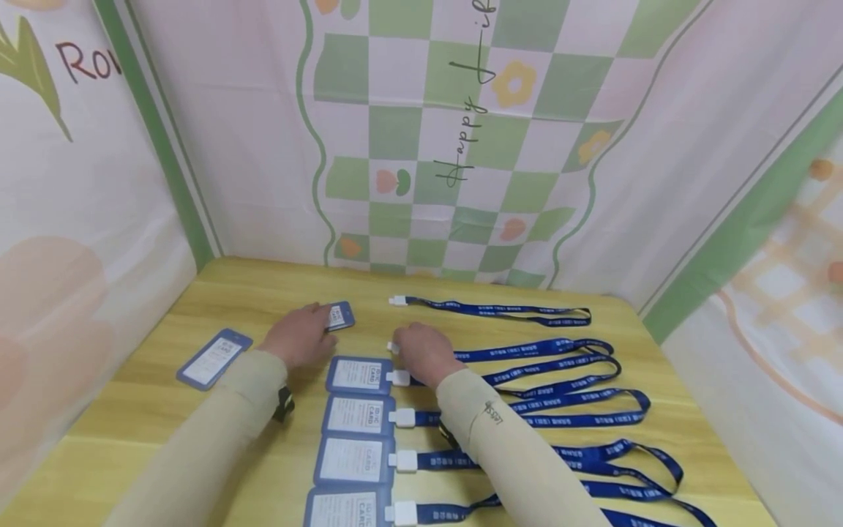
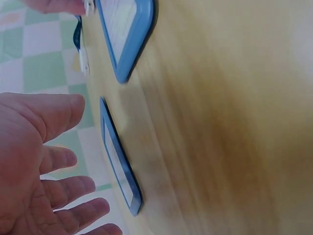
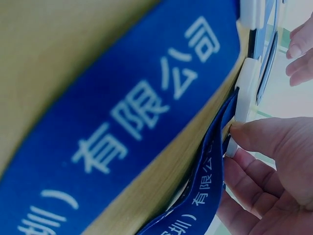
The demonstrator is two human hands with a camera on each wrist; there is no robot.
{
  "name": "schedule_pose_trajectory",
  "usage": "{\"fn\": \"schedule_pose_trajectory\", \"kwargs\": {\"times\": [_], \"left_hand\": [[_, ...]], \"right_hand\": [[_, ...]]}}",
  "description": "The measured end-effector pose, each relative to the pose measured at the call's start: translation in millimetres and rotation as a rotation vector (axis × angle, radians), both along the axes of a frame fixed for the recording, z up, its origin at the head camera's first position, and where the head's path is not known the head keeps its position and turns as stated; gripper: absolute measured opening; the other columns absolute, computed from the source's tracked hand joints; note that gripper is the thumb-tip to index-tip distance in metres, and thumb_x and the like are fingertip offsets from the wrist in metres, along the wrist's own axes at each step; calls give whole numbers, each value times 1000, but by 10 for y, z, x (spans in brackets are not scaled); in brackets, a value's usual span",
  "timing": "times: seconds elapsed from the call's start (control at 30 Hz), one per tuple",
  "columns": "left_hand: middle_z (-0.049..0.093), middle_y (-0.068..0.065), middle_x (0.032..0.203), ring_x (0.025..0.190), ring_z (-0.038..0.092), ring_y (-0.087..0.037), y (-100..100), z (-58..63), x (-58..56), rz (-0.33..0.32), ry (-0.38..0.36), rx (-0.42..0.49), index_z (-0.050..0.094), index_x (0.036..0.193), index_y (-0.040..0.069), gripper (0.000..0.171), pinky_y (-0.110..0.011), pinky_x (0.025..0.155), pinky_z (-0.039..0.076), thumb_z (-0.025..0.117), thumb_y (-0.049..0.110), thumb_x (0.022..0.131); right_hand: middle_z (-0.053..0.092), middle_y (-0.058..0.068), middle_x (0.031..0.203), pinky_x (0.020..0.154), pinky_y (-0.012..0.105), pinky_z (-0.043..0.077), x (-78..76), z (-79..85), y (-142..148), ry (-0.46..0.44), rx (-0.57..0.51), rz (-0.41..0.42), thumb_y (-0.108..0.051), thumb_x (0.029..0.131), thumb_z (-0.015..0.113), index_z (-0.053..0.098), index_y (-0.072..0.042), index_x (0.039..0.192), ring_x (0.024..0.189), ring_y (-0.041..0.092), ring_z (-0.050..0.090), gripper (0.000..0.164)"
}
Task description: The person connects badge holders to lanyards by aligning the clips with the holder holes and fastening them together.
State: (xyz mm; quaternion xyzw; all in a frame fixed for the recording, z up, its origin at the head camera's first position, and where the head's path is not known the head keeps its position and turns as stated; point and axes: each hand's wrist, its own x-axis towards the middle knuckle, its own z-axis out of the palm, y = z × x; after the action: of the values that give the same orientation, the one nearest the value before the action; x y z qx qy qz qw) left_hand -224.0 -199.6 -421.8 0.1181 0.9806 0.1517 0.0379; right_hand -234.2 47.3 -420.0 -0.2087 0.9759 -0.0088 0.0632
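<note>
My left hand [image 1: 299, 337] reaches beside a blue ID card holder [image 1: 340, 315] at the back of the table. In the left wrist view its fingers are spread and relaxed, next to that card holder [image 2: 116, 159] with nothing gripped. My right hand [image 1: 424, 353] pinches the white clip [image 3: 231, 146] of a blue lanyard [image 1: 514, 352] between thumb and fingers; the hand partly hides the clip. Just in front lies a card holder [image 1: 358, 375] joined to a lanyard by its white clip [image 1: 399, 378]. Another loose card holder [image 1: 214, 359] lies left of my left forearm.
Nearer me, more card holders [image 1: 358, 415] lie in a column, their lanyards [image 1: 586, 421] stretching right across the wooden table [image 1: 276, 468]. One separate lanyard [image 1: 500, 310] lies at the back. A printed cloth [image 1: 454, 146] hangs behind the table.
</note>
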Motion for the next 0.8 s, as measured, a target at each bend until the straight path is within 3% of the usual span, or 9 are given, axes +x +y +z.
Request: {"fn": "schedule_pose_trajectory", "kwargs": {"times": [0.53,0.8], "left_hand": [[39,-33,159,147,37,-53,-42,44,-226,-25,-74,-63,37,155,-7,67,-66,123,30,61,26,103],[49,-34,151,142,44,-53,-35,-31,-308,-46,-68,-92,47,149,-7,60,-66,120,36,64,25,101]], "right_hand": [[69,1,99,79,32,61,17,8,10,13,2,16,-18,99,71,74,-18,116,87,16,64,17],[69,1,100,80,32,60,-11,-21,17,11,15,14,-19,100,69,73,-18,117,88,16,63,18]]}}
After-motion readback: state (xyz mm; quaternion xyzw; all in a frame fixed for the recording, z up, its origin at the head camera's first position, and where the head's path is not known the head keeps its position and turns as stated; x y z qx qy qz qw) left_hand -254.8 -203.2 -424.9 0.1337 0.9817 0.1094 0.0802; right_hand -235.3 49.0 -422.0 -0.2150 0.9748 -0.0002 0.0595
